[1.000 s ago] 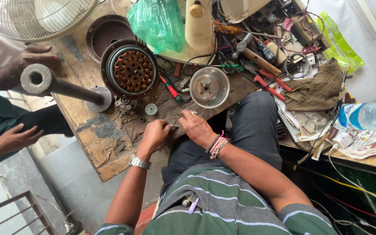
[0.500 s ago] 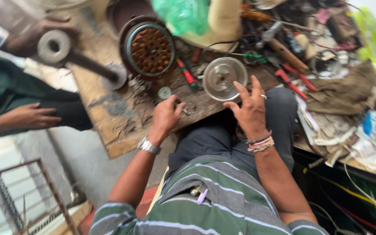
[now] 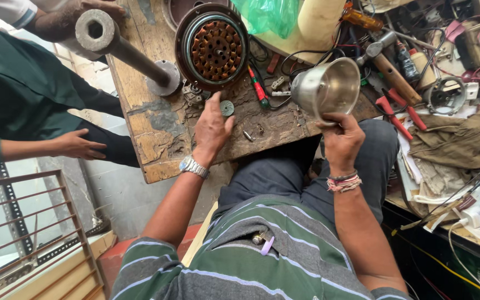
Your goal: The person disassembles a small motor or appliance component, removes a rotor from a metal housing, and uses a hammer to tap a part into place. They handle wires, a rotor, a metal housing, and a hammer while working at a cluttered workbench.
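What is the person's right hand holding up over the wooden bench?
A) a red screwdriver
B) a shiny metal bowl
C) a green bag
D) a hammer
B: the right hand grips the rim of a shiny metal bowl, tilted above the bench; the left hand rests flat on the wood.

Bare bench (image 3: 156, 139) lies open left of the motor (image 3: 213, 47) (tools (image 3: 395, 83) crowd right).
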